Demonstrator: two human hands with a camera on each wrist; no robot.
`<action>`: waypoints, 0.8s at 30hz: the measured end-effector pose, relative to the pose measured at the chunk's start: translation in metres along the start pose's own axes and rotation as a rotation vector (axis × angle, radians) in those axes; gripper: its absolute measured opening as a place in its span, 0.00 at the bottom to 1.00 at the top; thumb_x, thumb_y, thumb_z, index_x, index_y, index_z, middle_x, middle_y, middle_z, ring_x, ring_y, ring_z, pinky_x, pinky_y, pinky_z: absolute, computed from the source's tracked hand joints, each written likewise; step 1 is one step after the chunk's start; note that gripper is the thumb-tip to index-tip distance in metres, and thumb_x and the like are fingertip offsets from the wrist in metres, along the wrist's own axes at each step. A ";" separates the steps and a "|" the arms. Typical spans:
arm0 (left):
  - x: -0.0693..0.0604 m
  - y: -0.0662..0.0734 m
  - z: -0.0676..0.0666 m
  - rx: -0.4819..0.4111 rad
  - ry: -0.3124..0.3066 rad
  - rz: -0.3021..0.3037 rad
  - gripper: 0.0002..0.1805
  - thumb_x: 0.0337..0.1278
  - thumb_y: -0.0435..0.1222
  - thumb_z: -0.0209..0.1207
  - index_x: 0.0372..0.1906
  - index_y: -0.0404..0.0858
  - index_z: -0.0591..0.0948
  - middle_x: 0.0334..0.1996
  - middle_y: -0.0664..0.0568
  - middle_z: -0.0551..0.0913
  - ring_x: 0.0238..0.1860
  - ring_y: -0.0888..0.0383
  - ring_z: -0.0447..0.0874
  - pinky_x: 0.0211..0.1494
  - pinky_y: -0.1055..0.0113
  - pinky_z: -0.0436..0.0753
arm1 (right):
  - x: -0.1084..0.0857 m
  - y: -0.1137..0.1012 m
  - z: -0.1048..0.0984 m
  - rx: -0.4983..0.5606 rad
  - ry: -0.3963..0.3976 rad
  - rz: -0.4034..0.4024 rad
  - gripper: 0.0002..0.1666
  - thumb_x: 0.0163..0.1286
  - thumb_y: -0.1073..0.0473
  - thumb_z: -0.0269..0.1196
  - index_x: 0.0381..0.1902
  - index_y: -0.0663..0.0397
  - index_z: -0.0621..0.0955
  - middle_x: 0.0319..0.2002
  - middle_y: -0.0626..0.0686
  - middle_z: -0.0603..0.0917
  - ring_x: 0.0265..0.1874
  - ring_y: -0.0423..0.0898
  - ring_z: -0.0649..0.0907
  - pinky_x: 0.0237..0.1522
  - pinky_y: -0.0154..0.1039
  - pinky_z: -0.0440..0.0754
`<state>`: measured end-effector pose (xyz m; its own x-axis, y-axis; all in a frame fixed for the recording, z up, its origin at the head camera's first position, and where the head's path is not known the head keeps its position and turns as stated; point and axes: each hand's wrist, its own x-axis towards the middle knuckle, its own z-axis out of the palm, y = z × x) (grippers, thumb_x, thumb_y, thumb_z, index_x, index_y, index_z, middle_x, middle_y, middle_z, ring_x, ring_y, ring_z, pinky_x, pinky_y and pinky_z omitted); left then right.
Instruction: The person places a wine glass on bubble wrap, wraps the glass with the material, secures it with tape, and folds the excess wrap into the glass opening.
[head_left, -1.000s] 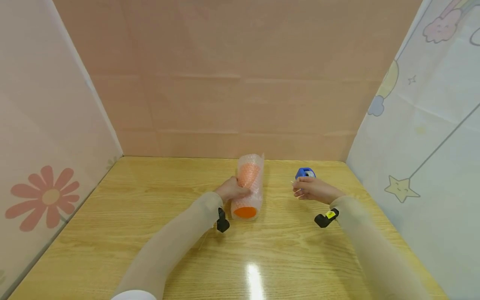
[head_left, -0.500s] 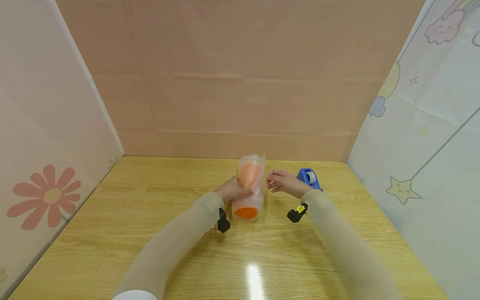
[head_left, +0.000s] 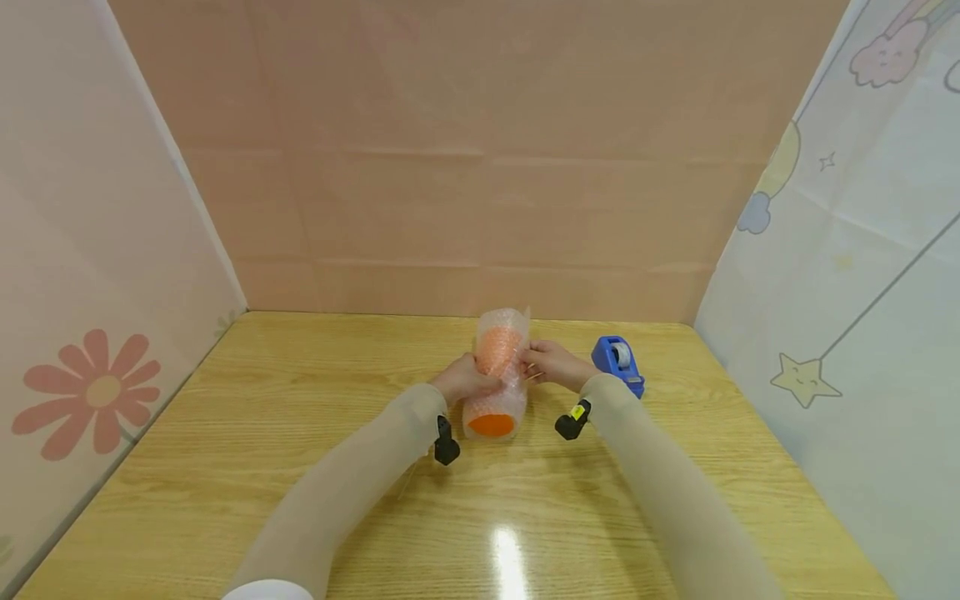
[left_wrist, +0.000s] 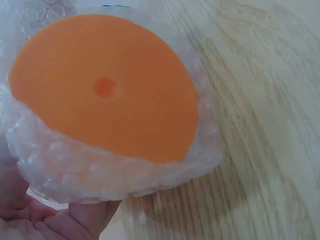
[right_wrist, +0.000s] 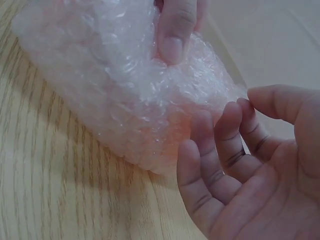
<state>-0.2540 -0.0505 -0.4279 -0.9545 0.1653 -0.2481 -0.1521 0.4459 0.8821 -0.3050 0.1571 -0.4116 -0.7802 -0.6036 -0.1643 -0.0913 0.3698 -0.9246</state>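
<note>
An orange object with a round, dimpled base [left_wrist: 106,120] is rolled in bubble wrap [head_left: 501,375] and stands tilted at the table's middle. My left hand [head_left: 463,379] grips the roll from the left, its thumb pressing the wrap in the right wrist view. At the roll's right side is my right hand [head_left: 557,365]. Its thumb and index fingertip [right_wrist: 245,102] meet by the wrap's edge, pinching what looks like a small piece of clear tape, barely visible. The other fingers curve loosely near the wrap.
A blue tape dispenser [head_left: 619,365] with a white roll stands just beyond my right wrist. The wooden table [head_left: 300,358] ends at a pinkish back wall [head_left: 480,208]. Patterned panels [head_left: 847,333] rise at both sides.
My right hand has moved left from the tape dispenser to the right side of the bubble-wrapped roll, uncovering the dispenser. My left hand keeps its grip in place.
</note>
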 end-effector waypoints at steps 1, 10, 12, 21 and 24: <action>0.000 0.000 0.000 0.001 0.003 -0.001 0.38 0.53 0.41 0.67 0.65 0.30 0.63 0.55 0.41 0.75 0.48 0.50 0.79 0.57 0.55 0.79 | 0.001 0.000 0.000 0.008 0.004 0.005 0.13 0.78 0.56 0.47 0.43 0.60 0.73 0.35 0.50 0.75 0.36 0.45 0.78 0.53 0.52 0.79; 0.000 0.000 -0.001 -0.004 -0.005 0.014 0.36 0.53 0.40 0.66 0.64 0.30 0.65 0.54 0.41 0.76 0.48 0.51 0.79 0.57 0.56 0.79 | 0.010 0.003 0.006 0.017 0.067 0.016 0.10 0.75 0.59 0.49 0.35 0.59 0.72 0.28 0.49 0.72 0.28 0.43 0.74 0.39 0.40 0.80; 0.000 0.000 -0.001 -0.010 -0.011 0.015 0.35 0.54 0.40 0.66 0.64 0.30 0.65 0.54 0.42 0.76 0.48 0.51 0.79 0.57 0.55 0.79 | 0.011 0.003 0.008 0.005 0.088 0.024 0.10 0.75 0.59 0.50 0.32 0.58 0.71 0.25 0.49 0.71 0.26 0.43 0.73 0.37 0.39 0.80; 0.001 -0.001 -0.001 0.007 -0.003 0.008 0.37 0.54 0.41 0.66 0.65 0.30 0.64 0.56 0.41 0.75 0.50 0.50 0.78 0.60 0.54 0.77 | 0.014 0.000 0.010 0.071 0.137 0.139 0.14 0.70 0.58 0.54 0.23 0.55 0.70 0.20 0.48 0.69 0.22 0.42 0.73 0.34 0.37 0.80; 0.001 -0.001 -0.001 0.008 0.002 -0.001 0.39 0.53 0.41 0.66 0.66 0.30 0.63 0.57 0.40 0.74 0.50 0.50 0.78 0.60 0.54 0.77 | 0.016 0.000 0.010 0.137 0.144 0.182 0.13 0.67 0.59 0.56 0.23 0.55 0.72 0.22 0.48 0.72 0.22 0.42 0.74 0.33 0.36 0.81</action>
<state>-0.2552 -0.0519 -0.4289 -0.9549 0.1627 -0.2482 -0.1512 0.4528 0.8787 -0.3107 0.1403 -0.4176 -0.8569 -0.4257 -0.2906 0.1354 0.3580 -0.9238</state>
